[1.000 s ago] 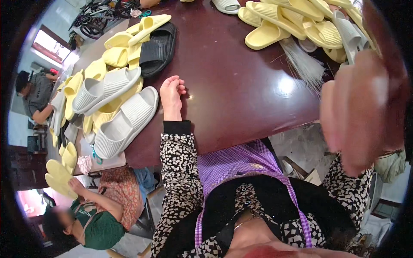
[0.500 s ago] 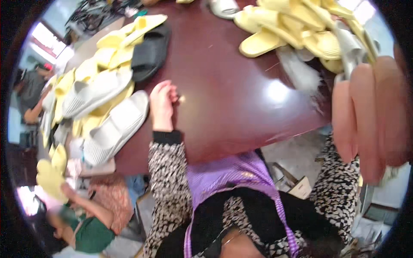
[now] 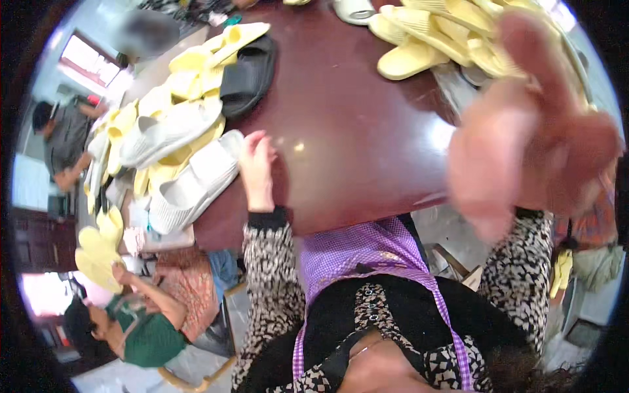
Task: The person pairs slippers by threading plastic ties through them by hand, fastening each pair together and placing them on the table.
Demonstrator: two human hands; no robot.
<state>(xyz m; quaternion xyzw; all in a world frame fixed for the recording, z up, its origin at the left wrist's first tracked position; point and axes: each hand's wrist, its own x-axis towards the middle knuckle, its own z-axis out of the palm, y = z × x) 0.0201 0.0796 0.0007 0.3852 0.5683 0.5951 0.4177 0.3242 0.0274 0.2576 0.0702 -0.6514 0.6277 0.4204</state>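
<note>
My left hand (image 3: pixel 259 167) rests on the dark red table (image 3: pixel 354 131), its fingers loosely bent and slightly apart, with nothing seen in them. Right beside it lies a light grey slipper (image 3: pixel 196 183), at the edge of a pile of yellow slippers (image 3: pixel 196 82) and grey ones. A black slipper (image 3: pixel 247 78) lies just beyond that hand. Large and blurred, my right hand (image 3: pixel 524 144) is raised close to the camera at the right. One digit points upward, apart from the others, and I see nothing held. It hides part of the table's right side.
Another heap of yellow slippers (image 3: pixel 445 33) lies at the far right, with a grey slipper (image 3: pixel 354 10) beside it. At the lower left, a person in green (image 3: pixel 151 340) holds pale yellow slippers (image 3: pixel 95 259). Another person (image 3: pixel 65 137) stands at the far left.
My right hand has moved left and its outline has changed from long fingers side by side to one digit pointing up. My left hand has hardly moved; the whole view has shifted slightly.
</note>
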